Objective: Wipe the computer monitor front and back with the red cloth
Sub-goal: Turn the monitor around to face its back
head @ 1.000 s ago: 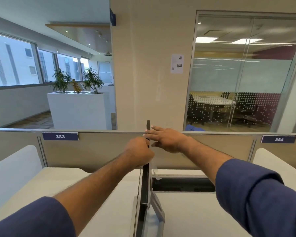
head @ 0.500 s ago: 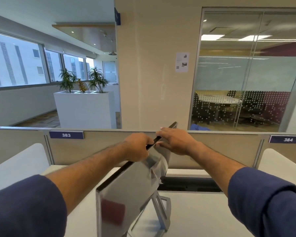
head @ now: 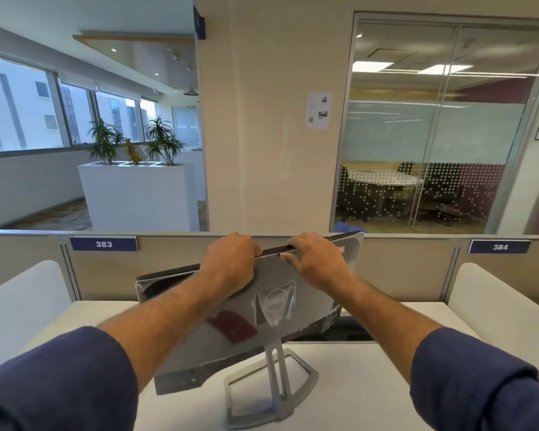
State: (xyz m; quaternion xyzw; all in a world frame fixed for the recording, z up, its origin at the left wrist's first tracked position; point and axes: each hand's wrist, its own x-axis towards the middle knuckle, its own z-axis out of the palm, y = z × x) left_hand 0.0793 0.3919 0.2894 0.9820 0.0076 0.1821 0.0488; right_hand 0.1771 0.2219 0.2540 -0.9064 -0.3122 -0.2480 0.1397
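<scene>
The computer monitor (head: 302,293) stands on the white desk with its grey back facing me, a logo in the middle and a dark red patch (head: 231,328) on the panel, on its grey stand (head: 277,384). My left hand (head: 231,262) grips the top edge near the middle. My right hand (head: 315,259) grips the same edge just to the right, fingers curled over it. The screen side is turned away and hidden. I see no red cloth in either hand.
The white desk (head: 355,384) ends at a beige partition (head: 175,253) with labels 383 and 384. White side dividers (head: 19,303) flank the desk. A cable slot (head: 339,334) lies behind the monitor. A planter and a glass meeting room lie beyond.
The monitor has swung from edge-on to showing its whole back to me. Both hands stayed on its top edge and turned with it.
</scene>
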